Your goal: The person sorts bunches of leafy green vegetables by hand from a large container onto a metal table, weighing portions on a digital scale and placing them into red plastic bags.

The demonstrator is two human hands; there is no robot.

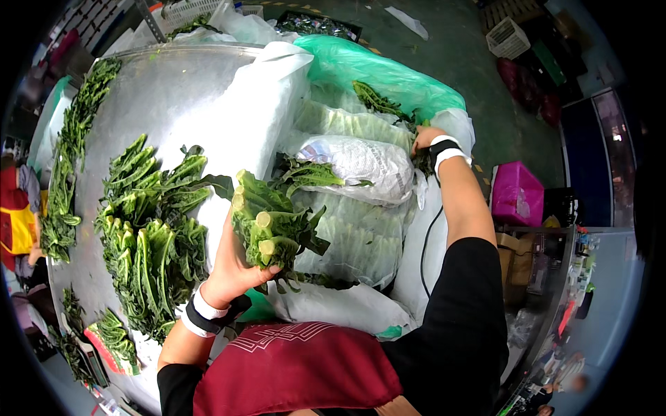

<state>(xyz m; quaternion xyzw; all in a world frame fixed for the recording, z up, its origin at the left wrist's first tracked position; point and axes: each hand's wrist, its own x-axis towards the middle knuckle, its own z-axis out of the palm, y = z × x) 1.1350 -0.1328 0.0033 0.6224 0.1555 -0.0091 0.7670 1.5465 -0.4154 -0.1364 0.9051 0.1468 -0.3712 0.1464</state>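
Observation:
My left hand grips a bunch of leafy green vegetable stems, their cut ends facing up. My right hand reaches to the right side of a box lined with white sheeting and green plastic; its fingertips are partly hidden among leaves there. Inside lie wrapped rows of greens, a white plastic package bearing writing and loose leafy stems. Left of the box, a large pile of leafy stems rests on the metal table.
A long row of greens lines the table's far left edge, near a person in red and yellow. A smaller bunch sits on a red-edged scale or tray at lower left. A magenta crate stands at right; a black cable runs beside the box.

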